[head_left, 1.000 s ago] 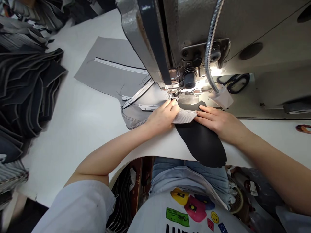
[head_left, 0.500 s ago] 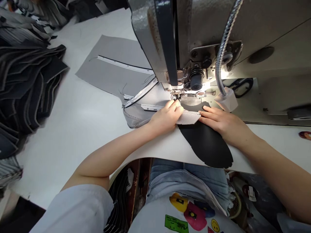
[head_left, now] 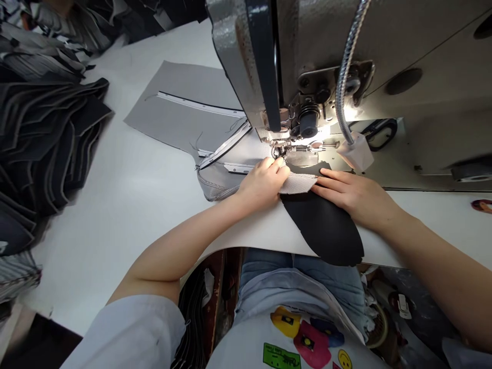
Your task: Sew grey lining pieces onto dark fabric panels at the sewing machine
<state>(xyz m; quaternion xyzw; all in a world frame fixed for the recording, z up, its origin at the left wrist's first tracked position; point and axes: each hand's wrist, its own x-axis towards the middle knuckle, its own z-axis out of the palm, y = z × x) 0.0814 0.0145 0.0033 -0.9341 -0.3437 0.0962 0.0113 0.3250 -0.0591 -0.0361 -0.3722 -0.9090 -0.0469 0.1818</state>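
Note:
Close to the needle of a sewing machine [head_left: 279, 148], my left hand [head_left: 263, 179] is closed, its fingertips pinching the grey fabric piece [head_left: 298, 183] with a mesh-like underside. Under that strip lies a black curved piece [head_left: 326, 230], its rounded end reaching over the table's front edge. My right hand [head_left: 351, 197] rests with fingers stretched out on the black piece, their tips touching the right end of the grey strip. Left of the needle spreads a larger grey panel [head_left: 172, 118] with white strips and loose threads. My left fingers partly hide the presser foot.
Stacks of dark cut pieces [head_left: 46, 148] lie along the table's left side. A flexible metal lamp neck [head_left: 348, 66] with a white head [head_left: 355, 152] hangs right of the needle. Behind it are black-handled scissors [head_left: 380, 134]. A reddish object [head_left: 482, 205] sits at the right edge.
The view has shifted slightly. Both hands keep nearly the same places on the fabric, and no grip has visibly changed.

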